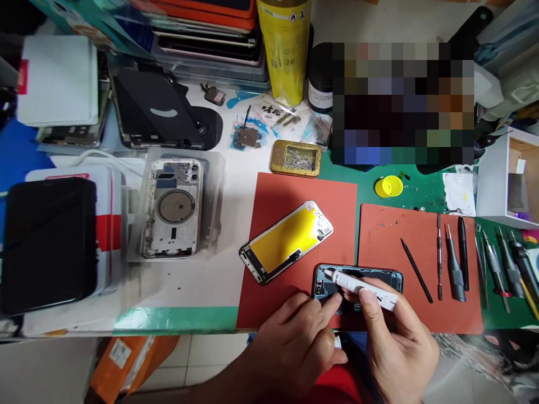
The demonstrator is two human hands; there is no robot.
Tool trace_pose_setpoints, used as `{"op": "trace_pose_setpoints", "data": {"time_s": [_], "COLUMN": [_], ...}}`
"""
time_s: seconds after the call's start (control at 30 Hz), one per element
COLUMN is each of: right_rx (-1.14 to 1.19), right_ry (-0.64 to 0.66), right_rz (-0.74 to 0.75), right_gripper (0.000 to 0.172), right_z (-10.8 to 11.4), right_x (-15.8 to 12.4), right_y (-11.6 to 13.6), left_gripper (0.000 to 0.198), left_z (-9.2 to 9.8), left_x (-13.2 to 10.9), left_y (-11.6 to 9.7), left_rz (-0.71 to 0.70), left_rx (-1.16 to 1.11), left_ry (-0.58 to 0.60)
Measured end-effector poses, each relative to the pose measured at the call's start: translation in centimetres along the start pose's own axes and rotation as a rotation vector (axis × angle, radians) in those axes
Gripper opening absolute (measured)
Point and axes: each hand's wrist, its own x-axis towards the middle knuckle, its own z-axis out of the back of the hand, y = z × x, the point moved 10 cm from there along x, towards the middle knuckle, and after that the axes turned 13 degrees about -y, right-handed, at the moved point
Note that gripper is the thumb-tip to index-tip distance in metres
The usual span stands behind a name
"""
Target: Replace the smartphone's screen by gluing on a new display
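My right hand (400,342) grips a slim white glue tube (364,289), with its nozzle over the upper left edge of an opened phone housing (379,276). The housing lies at the front of the red mat, partly covered by both hands. My left hand (305,334) is just left of it, forefinger stretched toward the housing below the tube. Its other fingers are curled, and a small white bit shows by them, too hidden to name. Behind the hands lies a phone screen (282,241), its yellow-covered back facing up.
Right of the housing, a second red mat (387,247) bears a black stick (416,270) and several slim tools. A yellow cap (388,186) and a gold tin of screws (295,159) stand behind. Left are a white phone housing (177,230) and a black-screened device (49,244).
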Motion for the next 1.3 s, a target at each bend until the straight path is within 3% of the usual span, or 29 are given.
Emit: {"op": "trace_pose_setpoints", "data": {"time_s": [0.57, 0.87, 1.3], "right_rx": [-0.087, -0.127, -0.108], "right_ry": [0.002, -0.034, -0.062], "right_rz": [0.104, -0.034, -0.045], "right_gripper": [0.032, 0.044, 0.043], "right_z": [-0.4, -0.3, -0.2], "right_x": [0.7, 0.2, 0.0], "right_y": [1.8, 1.6, 1.9], "left_gripper": [0.029, 0.026, 0.027], "left_z": [0.0, 0.0, 0.0], "left_x": [0.3, 0.2, 0.3], "left_y": [0.2, 0.2, 0.2], "left_rz": [0.029, 0.031, 0.035], "left_rx": [-0.056, -0.065, -0.048], "left_ry": [-0.009, -0.005, 0.014]}}
